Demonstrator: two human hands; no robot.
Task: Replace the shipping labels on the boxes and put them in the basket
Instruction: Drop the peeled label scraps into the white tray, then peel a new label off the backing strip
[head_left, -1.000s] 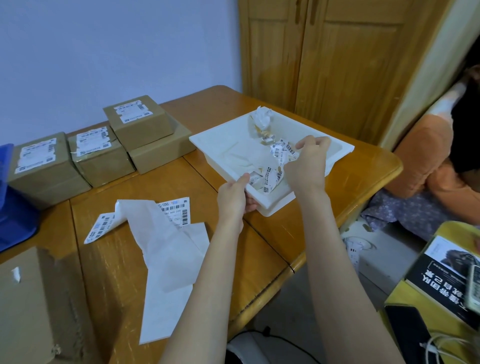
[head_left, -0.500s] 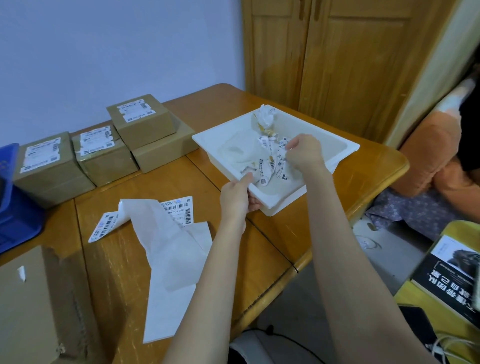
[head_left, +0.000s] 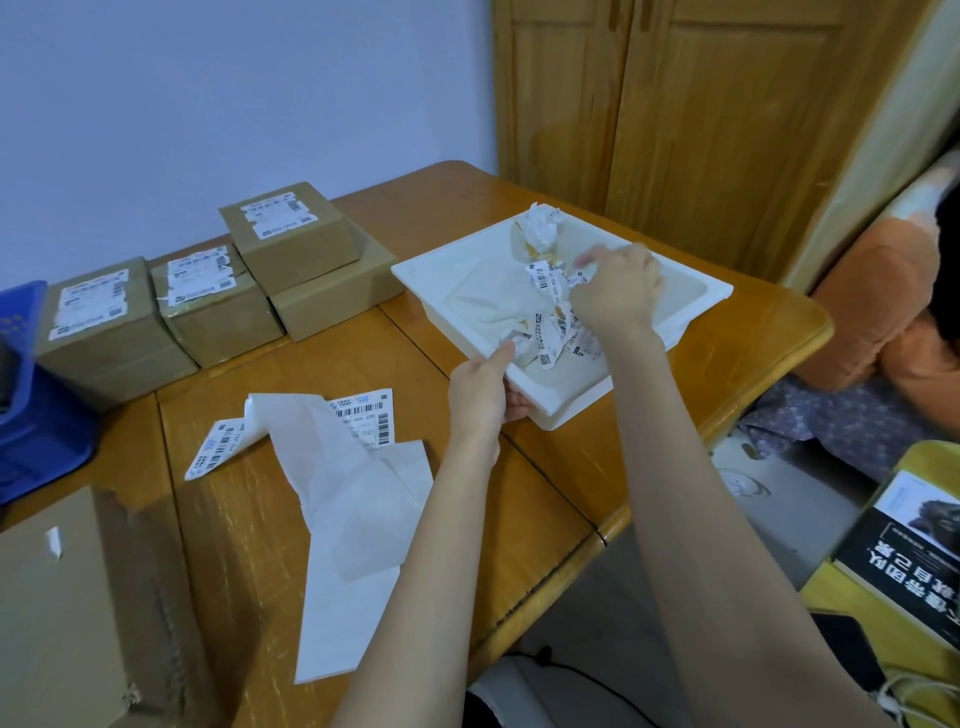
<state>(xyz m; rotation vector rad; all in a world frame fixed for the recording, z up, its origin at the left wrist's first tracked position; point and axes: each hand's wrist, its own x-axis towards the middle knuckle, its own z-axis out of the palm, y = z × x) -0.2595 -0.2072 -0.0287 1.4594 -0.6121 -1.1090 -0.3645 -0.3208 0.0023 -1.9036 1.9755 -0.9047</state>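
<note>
Right hand (head_left: 618, 293) among crumpled labels (head_left: 550, 332) in white tray (head_left: 696, 291).

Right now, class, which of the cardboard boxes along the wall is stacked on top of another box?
The rightmost labelled box: it sits on a plain box, while the other two labelled boxes rest directly on the table.

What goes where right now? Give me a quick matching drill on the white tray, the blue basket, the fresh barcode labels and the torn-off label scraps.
Things:
1. white tray
2. blue basket
3. fresh barcode labels
4. torn-off label scraps

Places or states:
A. at the table's far left edge
B. piled inside the tray
C. flat on the table beside white backing paper
D. near corner held by the left hand

Pairs: 1-D, 2-A, 3-C, 4-B
</note>
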